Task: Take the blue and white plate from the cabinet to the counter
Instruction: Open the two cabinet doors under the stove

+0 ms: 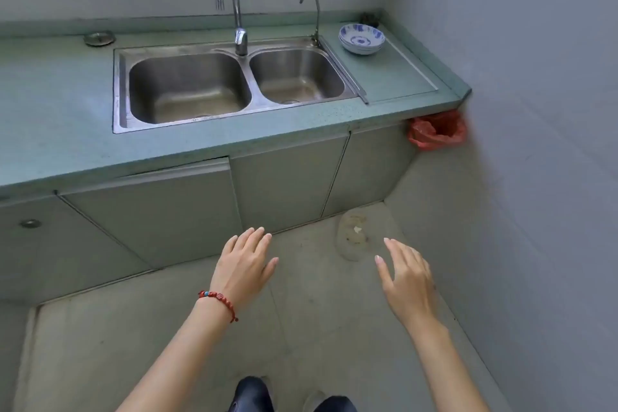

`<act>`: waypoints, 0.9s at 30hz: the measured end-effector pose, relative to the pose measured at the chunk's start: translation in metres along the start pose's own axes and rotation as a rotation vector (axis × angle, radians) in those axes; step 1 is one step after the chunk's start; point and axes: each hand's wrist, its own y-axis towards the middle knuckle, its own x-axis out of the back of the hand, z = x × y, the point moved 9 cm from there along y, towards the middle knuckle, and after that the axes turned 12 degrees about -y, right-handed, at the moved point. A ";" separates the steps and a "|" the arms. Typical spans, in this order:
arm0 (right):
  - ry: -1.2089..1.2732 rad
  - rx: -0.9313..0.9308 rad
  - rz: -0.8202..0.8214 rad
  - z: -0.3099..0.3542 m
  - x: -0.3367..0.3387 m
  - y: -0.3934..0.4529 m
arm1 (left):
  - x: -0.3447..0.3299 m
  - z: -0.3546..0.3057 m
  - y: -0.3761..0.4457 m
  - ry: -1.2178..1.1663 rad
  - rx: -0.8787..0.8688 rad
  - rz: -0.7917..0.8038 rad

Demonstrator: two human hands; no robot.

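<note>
Now your left hand (pixel 245 266) and right hand (pixel 403 281) hover empty, fingers spread, before the closed grey cabinet doors (pixel 287 191); stacked blue-and-white ceramic plates (pixel 361 38) sit on the green counter (pixel 401 77).

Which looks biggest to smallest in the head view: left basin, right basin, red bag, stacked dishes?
1. Left basin
2. Right basin
3. Red bag and stacked dishes: look about alike, and the dishes sit farther away, so unranked.

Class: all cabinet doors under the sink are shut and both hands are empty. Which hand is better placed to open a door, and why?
Left, probably. The left hand hovers open just before the middle cabinet door, fingers pointing at it. The right hand hangs over bare floor, nearer the wall.
</note>
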 end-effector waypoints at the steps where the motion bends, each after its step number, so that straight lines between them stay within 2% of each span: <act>1: 0.008 0.017 -0.012 0.009 -0.001 0.004 | 0.002 0.007 -0.002 -0.007 -0.006 -0.050; 2: 0.009 0.037 -0.002 0.019 -0.002 0.007 | 0.002 0.012 -0.004 -0.029 0.017 -0.021; 7: 0.056 0.174 0.014 0.071 -0.015 0.025 | 0.014 0.046 -0.022 0.012 0.117 -0.084; 14: 0.094 0.426 -0.010 0.132 -0.020 0.052 | 0.030 0.087 -0.054 0.004 0.365 -0.137; 27: 0.154 0.891 0.081 0.204 -0.036 0.057 | 0.031 0.089 -0.139 -0.027 0.846 -0.280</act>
